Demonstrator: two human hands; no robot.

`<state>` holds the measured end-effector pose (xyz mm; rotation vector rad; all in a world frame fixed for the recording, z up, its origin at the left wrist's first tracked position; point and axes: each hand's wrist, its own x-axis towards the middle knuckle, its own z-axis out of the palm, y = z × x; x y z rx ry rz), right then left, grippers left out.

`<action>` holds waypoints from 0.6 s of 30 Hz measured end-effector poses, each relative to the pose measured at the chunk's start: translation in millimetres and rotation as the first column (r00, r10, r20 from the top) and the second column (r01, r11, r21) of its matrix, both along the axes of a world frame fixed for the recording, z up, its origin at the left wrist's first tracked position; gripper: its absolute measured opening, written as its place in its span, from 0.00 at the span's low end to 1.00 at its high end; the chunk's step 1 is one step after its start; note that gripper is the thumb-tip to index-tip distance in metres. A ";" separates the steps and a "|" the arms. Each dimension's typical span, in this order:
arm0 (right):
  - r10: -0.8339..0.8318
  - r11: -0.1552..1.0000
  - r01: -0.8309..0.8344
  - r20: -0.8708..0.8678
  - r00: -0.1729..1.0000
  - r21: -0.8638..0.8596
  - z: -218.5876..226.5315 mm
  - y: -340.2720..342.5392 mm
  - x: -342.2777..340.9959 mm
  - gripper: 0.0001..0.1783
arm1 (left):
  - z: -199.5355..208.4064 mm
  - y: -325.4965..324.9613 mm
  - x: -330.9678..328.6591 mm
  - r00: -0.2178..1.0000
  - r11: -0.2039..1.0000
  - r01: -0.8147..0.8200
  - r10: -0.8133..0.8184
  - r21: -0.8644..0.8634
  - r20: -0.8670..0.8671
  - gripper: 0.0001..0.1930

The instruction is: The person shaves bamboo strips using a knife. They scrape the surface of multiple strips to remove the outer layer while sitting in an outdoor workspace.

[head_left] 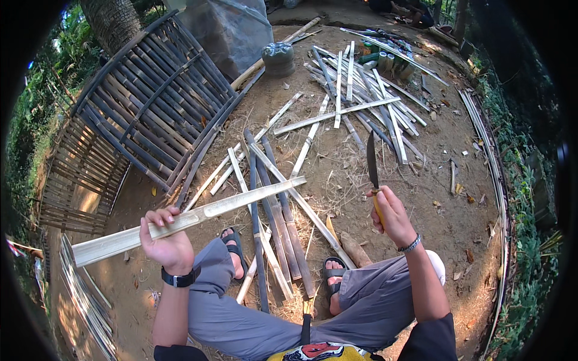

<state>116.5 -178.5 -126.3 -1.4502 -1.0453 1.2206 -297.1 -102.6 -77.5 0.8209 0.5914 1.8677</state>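
Head view, and from where I stand the biggest thing is a dark-slatted bamboo panel (156, 102) at 10 o'clock, then a loose heap of split bamboo (361, 109) toward 1 o'clock. Left of centre, a pale split-bamboo strip (208, 212) runs lengthwise from 8 to 2 o'clock. The left hand (168, 243) is nearer, its fingers and thumb wrapped round it. From the right hand (394, 219), the strip's free end lies toward 10 o'clock, well apart. Those fingers are closed round a yellow-handled knife (372, 162), blade pointing to 12 o'clock. The left fingers cover a stretch of strip; the right hide some of the grip. Containers (382, 59) by the heap are hard to make out.
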 end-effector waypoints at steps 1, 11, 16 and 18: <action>0.036 0.999 -0.036 0.004 0.999 0.026 0.7 -3.5 0.4 0.17 | -0.2 -2.0 -13.5 0.999 1.000 -0.005 0.004 0.023 0.048 0.18; 0.275 0.947 -0.318 0.389 0.879 0.049 -108.5 16.1 -123.1 0.18 | -9.3 -42.7 -0.5 0.970 0.963 -0.244 0.245 -0.116 -0.004 0.14; 0.439 0.859 -0.506 0.400 0.805 0.077 -123.6 21.7 -193.8 0.18 | -18.7 -57.3 0.0 0.947 0.945 -0.314 0.305 -0.093 -0.100 0.13; 0.458 0.841 -0.540 0.484 0.745 0.037 -135.9 24.6 -195.1 0.18 | -28.0 -66.2 2.8 0.902 0.892 -0.430 0.431 -0.136 -0.028 0.15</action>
